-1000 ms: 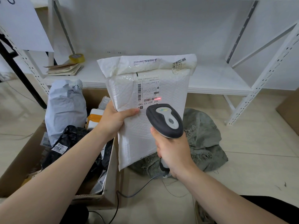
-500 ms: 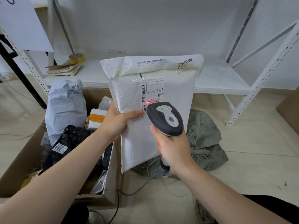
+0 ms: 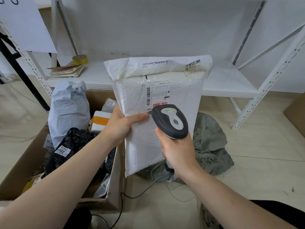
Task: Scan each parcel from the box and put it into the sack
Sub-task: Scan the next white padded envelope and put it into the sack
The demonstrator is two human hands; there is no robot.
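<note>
Fingers of the left hand [image 3: 121, 125] pinch the white padded parcel [image 3: 158, 138] upright, above and between box [image 3: 24, 171] and sack [image 3: 211, 142]. The right hand [image 3: 179, 152] wraps its fingers round the scanner [image 3: 170, 121], red beam on the label's barcode [image 3: 160, 104]. Best done holding the parcel flat and steady, scanner square to the barcode.

Both our bare forearms reach fwd. Our left hand [image 3: 123, 125] pinches a white bubble-wrap mailer parcel [image 3: 186, 96] w/ thumb across its front; right hand [image 3: 179, 152] fist-wrapped round a dark grey handheld scanner [image 3: 170, 121].
</note>
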